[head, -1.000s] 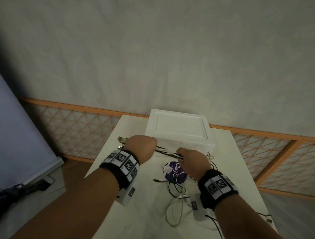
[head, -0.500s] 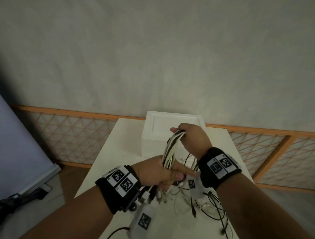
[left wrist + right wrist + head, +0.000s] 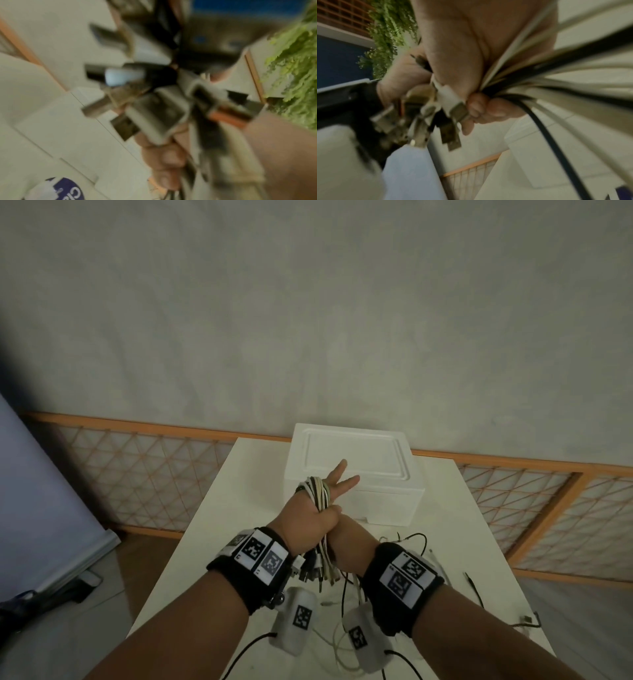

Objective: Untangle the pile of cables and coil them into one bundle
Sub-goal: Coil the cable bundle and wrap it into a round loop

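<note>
- One pale, smooth table (image 3: 239, 508) fills the lower centre of the head view. It carries everything else.
- One white foam box (image 3: 356, 460) sits at the table's far end, matte, with a recessed lid panel.
- Two hands meet in front of the box. A second ago both were low, with the strands stretched level between them. Now the bundle stands upright, so I judge coiling has begun.
- The left hand (image 3: 301, 522) is a fist, its fingers curled tight round the gathered cables (image 3: 317, 491) just above their ends.
- The right hand (image 3: 334, 484) lies behind it, with two fingers straight and spread toward the box. The cables loop over it at centre frame. Its other fingers are hidden.
- The cables are thin, round and flexible, white, cream and black, and lie side by side in the loop.
- Several loose tails (image 3: 411, 542) trail on the table at lower right, not yet wound in. Much of the task remains.
- The plugs (image 3: 315, 570) hang in a cluster below the left fist. They are small, flat metal tips in hard white or black shells.
</note>
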Tool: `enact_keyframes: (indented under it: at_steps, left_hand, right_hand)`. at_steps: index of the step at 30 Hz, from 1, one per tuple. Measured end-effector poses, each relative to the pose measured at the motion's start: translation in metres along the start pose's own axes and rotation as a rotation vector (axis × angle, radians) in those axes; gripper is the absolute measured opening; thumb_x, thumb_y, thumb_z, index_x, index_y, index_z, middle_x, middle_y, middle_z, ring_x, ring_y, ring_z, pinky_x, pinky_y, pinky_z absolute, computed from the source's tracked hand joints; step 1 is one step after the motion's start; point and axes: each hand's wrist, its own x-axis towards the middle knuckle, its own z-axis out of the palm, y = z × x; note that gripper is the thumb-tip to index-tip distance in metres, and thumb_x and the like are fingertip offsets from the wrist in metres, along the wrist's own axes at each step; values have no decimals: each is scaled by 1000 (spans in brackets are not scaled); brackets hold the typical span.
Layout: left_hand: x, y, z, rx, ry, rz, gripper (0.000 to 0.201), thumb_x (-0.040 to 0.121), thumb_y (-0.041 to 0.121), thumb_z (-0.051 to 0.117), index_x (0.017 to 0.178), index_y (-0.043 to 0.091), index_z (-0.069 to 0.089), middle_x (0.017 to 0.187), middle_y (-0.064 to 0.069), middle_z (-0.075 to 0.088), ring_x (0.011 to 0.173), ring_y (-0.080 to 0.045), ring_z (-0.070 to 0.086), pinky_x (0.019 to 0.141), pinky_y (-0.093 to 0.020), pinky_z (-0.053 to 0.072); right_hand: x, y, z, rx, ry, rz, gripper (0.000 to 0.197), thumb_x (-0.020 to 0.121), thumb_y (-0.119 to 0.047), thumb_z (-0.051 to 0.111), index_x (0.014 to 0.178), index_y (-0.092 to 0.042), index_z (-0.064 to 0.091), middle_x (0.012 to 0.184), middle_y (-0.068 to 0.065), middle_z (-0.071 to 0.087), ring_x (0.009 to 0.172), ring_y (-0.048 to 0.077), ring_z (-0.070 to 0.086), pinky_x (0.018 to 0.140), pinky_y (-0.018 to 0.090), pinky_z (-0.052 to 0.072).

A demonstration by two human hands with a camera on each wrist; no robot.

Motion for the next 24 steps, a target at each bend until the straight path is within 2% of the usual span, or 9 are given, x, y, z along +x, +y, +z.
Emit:
enact_keyframes:
  at_steps: [3,6,9,12,14,16,17,20,24]
  left_hand:
    - [-1,-2,-7,248,-33,-18,69,88,-6,42,132,46,32,155,22,6,136,7,22,101,-1,24]
    - [4,-8,-19,501,-150,-119,75,90,-6,41,143,41,17,160,11,-9,140,-9,31,104,-22,39]
    - [9,-17,-34,881,-328,-295,76,95,2,39,152,30,-2,159,0,-20,148,-18,13,111,-26,29]
    - [1,-24,-33,965,-366,-280,71,98,8,37,152,26,-5,162,-3,-1,146,-20,19,115,-27,20]
    - [-5,-23,-27,880,-301,-224,65,101,19,37,153,23,-2,145,-10,44,124,-23,49,103,-24,33]
    - [-6,-24,-19,622,-223,-250,71,99,36,47,154,22,4,97,-3,65,92,-20,62,93,-23,44]
    - [-4,-23,-16,577,-236,-261,80,94,45,54,154,23,6,85,1,62,86,-18,63,91,-25,47]
    - [2,-19,-4,987,-439,-275,108,67,66,71,152,26,19,99,-2,51,93,-16,53,81,-25,45]
    - [5,-7,2,1458,-521,-215,39,75,44,70,89,8,62,69,-11,47,65,-27,51,58,-30,36]
  right_hand:
    - [0,-7,0,-98,109,70,11,72,-2,70,63,-2,64,63,14,63,59,25,62,54,23,46]
    - [-10,-1,-9,-227,185,184,17,87,-26,55,86,-9,55,85,7,56,77,22,53,68,30,42]
    - [-24,16,-18,-198,99,297,22,84,-31,58,89,-9,58,88,4,58,80,21,56,72,31,46]
    - [-41,30,-33,-205,84,292,18,85,-37,59,88,-19,56,88,-4,55,86,17,54,79,31,47]
    - [-48,32,-43,-263,149,295,18,85,-42,59,87,-24,56,87,-8,56,86,14,54,79,31,49]
    - [-52,33,-51,-281,196,283,21,84,-45,60,89,-25,60,85,-11,57,85,11,55,77,31,49]
    - [-54,33,-53,-287,213,269,22,84,-47,60,91,-26,62,86,-12,59,85,10,55,77,31,50]
    - [-56,31,-53,-312,241,260,22,85,-48,59,95,-29,64,88,-12,61,87,10,56,74,29,49]
    - [-53,21,-44,-478,316,224,19,88,-39,50,97,-26,60,90,-6,64,86,17,60,70,31,49]
